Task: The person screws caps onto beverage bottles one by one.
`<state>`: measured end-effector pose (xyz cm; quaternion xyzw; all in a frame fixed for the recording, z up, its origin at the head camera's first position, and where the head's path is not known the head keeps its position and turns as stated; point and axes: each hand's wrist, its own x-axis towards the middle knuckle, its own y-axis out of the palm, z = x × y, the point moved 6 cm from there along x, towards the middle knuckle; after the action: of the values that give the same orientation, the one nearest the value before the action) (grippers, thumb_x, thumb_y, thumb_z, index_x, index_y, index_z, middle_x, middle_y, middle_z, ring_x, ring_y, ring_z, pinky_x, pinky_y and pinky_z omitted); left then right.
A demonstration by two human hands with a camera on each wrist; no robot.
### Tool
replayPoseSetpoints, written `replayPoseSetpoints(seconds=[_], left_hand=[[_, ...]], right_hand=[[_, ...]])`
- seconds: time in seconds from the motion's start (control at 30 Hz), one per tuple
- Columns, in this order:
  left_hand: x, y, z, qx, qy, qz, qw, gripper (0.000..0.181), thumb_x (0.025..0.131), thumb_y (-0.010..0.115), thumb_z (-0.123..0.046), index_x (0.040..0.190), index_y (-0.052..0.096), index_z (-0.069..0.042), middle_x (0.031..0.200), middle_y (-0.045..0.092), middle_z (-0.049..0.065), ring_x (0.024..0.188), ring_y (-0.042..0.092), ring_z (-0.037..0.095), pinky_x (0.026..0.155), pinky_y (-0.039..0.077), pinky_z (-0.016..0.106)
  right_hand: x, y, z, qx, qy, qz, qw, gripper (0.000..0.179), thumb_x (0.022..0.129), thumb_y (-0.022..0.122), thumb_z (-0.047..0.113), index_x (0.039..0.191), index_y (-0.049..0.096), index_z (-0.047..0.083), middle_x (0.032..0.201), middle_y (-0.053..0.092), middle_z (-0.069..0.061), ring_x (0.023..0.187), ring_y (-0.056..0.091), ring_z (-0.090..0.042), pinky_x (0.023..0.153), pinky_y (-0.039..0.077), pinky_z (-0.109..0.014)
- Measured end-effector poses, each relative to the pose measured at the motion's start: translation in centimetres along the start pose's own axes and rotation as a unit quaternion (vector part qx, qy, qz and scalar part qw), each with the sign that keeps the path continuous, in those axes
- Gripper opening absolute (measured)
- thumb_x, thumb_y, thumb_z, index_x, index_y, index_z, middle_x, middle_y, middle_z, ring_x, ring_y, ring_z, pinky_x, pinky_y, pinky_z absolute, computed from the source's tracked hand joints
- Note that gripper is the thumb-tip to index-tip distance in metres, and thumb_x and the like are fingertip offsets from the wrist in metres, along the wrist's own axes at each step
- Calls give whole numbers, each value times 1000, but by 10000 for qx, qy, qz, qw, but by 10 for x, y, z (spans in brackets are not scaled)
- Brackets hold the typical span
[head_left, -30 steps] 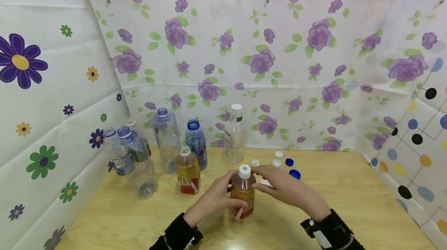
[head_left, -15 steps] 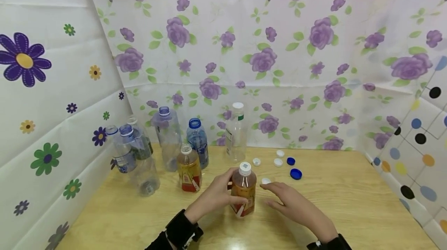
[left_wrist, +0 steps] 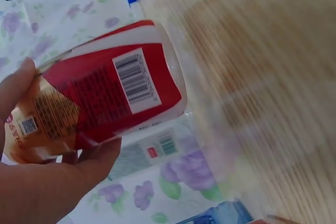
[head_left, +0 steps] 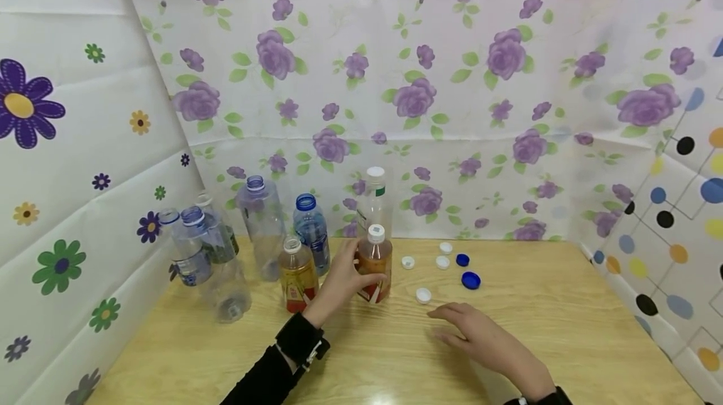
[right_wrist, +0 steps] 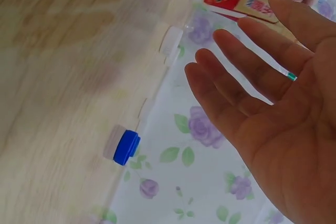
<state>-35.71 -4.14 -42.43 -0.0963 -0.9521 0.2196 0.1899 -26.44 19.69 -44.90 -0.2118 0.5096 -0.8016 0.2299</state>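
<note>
My left hand (head_left: 341, 279) grips a tea bottle (head_left: 375, 270) with a white cap and a red and orange label. In the left wrist view the bottle (left_wrist: 105, 90) shows its barcode, with thumb and fingers round its upper part. It stands in front of a tall clear bottle (head_left: 375, 204) with a white cap, hiding its lower part. My right hand (head_left: 480, 336) is apart from the bottle, over the table, holding nothing. Its fingers (right_wrist: 226, 82) are spread and nearly straight in the right wrist view. A white cap (head_left: 423, 295) lies just beyond its fingertips.
Left of the left hand stands an uncapped tea bottle (head_left: 299, 276), with a blue bottle (head_left: 311, 229) behind it and several clear bottles (head_left: 231, 295) further left. Blue caps (head_left: 471, 280) and white caps (head_left: 442, 262) lie at the back. Patterned sheets enclose the table (head_left: 553, 317).
My left hand has carried the capped tea bottle away from me and slightly left, toward the tall clear bottle. My right hand has left the bottle's cap and drawn back to the right.
</note>
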Motion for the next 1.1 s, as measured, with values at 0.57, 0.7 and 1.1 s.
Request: replayPoseSetpoints(seconds=[0.57, 0.7, 1.1], left_hand=[[20, -11, 30, -58, -600, -1263, 9902, 79, 88, 83, -20, 146, 36, 5, 141, 44, 27, 135, 44, 41, 113, 44, 57], [28, -10, 34, 102, -673, -1499, 9864, 80, 89, 82, -18, 149, 34, 7, 144, 42, 29, 136, 41, 43, 115, 41, 57], [55, -15, 47, 126, -814, -2129, 9736, 79, 90, 79, -9, 152, 32, 6, 146, 44, 30, 137, 45, 44, 116, 41, 54]], right_hand=[[-2, -6, 0, 89, -13, 42, 10000, 34, 104, 61, 25, 132, 65, 7, 130, 65, -10, 120, 62, -34, 95, 58, -48], [-3, -3, 0, 207, 16, 168, 9996, 35, 105, 59, 27, 132, 65, 6, 131, 65, -10, 122, 60, -35, 97, 57, -50], [-3, -1, 0, 183, -97, 238, 9995, 33, 104, 61, 24, 131, 66, 6, 128, 66, -9, 120, 61, -35, 94, 58, -49]])
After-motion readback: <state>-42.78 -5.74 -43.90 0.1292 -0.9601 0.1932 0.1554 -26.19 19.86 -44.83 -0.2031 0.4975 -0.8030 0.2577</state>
